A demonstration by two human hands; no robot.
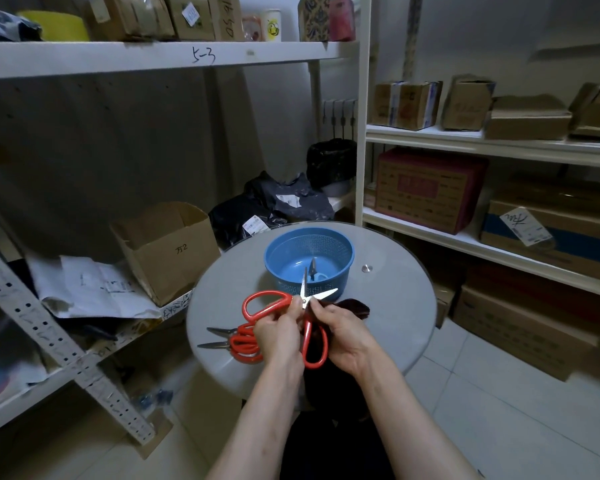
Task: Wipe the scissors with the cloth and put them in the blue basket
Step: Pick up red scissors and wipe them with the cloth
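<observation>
Over the near half of the round grey table (388, 327), both hands are up with the red-handled scissors (305, 301) between them, held above the tabletop. The blades are spread wide, one pointing far toward the basket and one pointing right.

Left hand (278, 332): fingers curled, pinching the scissors just left of the pivot. One handle loop sticks out to the left and the other hangs down between the hands.

Right hand (340, 332): closed on the dark maroon cloth (355, 306), fingertips at the pivot. The cloth bunches out to the right of the hand, and I can't tell how much blade it covers.

Blue basket (274, 258): far centre of the table, just beyond the blade tips. A small pair of scissors (313, 270) lies inside it.

More red-handled scissors (243, 342) are piled on the table's near-left edge with their blades pointing left. An open cardboard box (167, 251) sits on the left shelf.
</observation>
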